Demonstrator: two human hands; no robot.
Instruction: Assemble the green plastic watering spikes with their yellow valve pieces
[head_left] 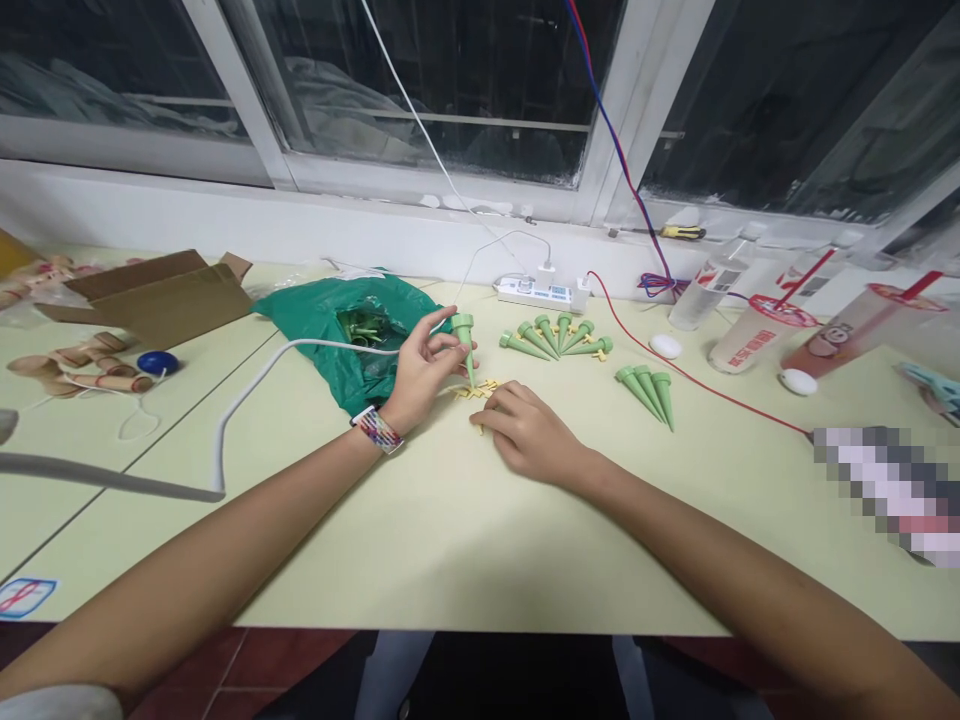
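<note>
My left hand (425, 372) is closed round a green plastic watering spike (463, 335), its wide cap up and its point down. Just right of it my right hand (529, 432) pinches a small yellow valve piece (480, 424), mostly hidden by the fingers. Between the hands lies a little pile of yellow valve pieces (480, 389) on the table. Beyond my right hand, several green spikes with yellow valves (559, 336) are fanned out. Three plain green spikes (649, 391) lie side by side further right.
A green plastic bag (330, 320) with green parts inside sits behind my left hand. A grey cable arm (225, 440) crosses the left side. A power strip (538, 292) and red wire (675, 364) lie behind; drink cups (757, 335) stand right, an open cardboard box (161, 300) left.
</note>
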